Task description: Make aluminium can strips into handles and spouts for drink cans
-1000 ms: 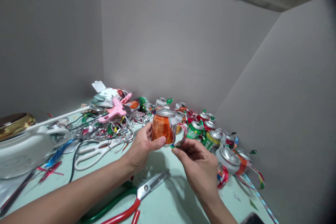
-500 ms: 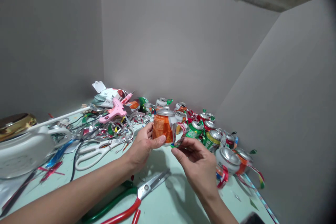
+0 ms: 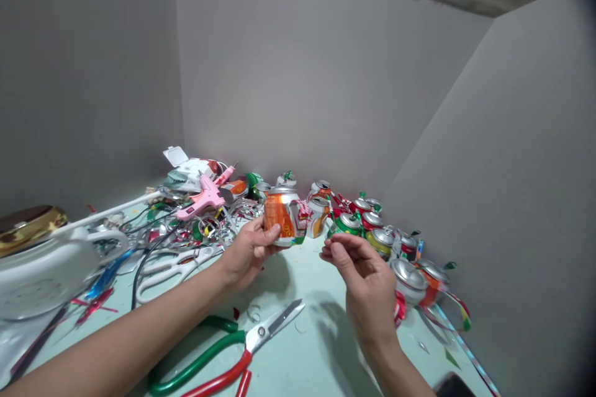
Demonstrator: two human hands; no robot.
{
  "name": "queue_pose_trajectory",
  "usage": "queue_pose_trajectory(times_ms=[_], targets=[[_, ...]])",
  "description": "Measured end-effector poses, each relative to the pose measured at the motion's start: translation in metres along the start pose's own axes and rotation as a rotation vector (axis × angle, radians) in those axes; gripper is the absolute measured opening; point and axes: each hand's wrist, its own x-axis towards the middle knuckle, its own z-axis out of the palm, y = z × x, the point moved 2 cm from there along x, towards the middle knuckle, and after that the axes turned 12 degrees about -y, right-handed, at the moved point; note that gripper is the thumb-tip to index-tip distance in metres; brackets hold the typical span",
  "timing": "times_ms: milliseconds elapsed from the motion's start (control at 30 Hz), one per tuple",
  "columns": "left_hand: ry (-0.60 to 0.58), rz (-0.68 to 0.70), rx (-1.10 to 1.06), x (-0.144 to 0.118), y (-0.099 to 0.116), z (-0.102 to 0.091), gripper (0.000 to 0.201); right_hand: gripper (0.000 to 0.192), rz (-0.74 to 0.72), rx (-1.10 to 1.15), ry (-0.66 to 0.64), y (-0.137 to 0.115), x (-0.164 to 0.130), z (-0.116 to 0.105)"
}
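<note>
My left hand [image 3: 246, 253] grips an orange cut-down drink can [image 3: 281, 216] and holds it upright above the pale green table [image 3: 302, 353]; a curled strip of can metal hangs at its right side. A short way to the right, my right hand [image 3: 365, 282] hovers apart from the can with its fingers loosely curled and nothing in them. Just behind and to the right of both hands stands a cluster of several cut cans [image 3: 372, 229] in red, green and orange.
Tin snips with red and green handles [image 3: 233, 350] lie open near the front edge. White scissors [image 3: 172, 265], a pink glue gun [image 3: 205, 197], cables and metal scraps crowd the left. A white dish [image 3: 41, 270] sits far left. Grey partition walls enclose the table.
My right hand has let go of the strip on the can and drawn back to the right. My left hand has turned the can and shifted it slightly up and left.
</note>
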Motion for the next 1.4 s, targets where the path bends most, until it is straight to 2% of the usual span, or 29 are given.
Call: queue_pose_trajectory(times_ms=[100,233,300,400,500,700,867,1000,1267,1400], targets=[[-0.016,-0.081,-0.081,0.000,0.001,-0.004,0.026,0.028,0.046,0.093,0.019,0.005,0.005,0.001],[-0.068,-0.211,-0.149,0.000,-0.003,-0.008,0.038,0.036,0.172,0.247,-0.031,0.010,0.009,0.003],[-0.086,-0.251,-0.153,-0.001,-0.006,-0.008,0.040,0.041,0.293,0.325,-0.103,0.010,0.008,0.007],[-0.092,-0.286,-0.127,-0.001,-0.010,-0.008,0.036,0.041,0.380,0.432,-0.315,0.005,0.004,0.016],[-0.084,-0.301,-0.072,-0.003,-0.015,-0.006,0.029,0.042,0.335,0.474,-0.418,0.004,0.001,0.022],[-0.031,-0.294,0.092,-0.003,-0.024,-0.006,0.023,0.052,0.211,0.341,-0.345,0.021,0.006,0.018],[0.151,-0.220,0.293,0.004,-0.015,-0.016,0.015,0.072,0.130,0.231,-0.241,0.032,0.016,0.006],[0.228,-0.138,0.436,0.003,-0.004,-0.010,0.016,0.069,0.097,0.226,-0.222,0.037,0.022,-0.002],[0.235,-0.027,0.685,-0.005,0.003,0.008,0.018,0.072,0.106,0.257,-0.257,0.040,0.021,-0.003],[0.247,0.039,0.798,-0.003,0.007,0.008,0.014,0.062,0.113,0.326,-0.382,0.032,0.018,-0.002]])
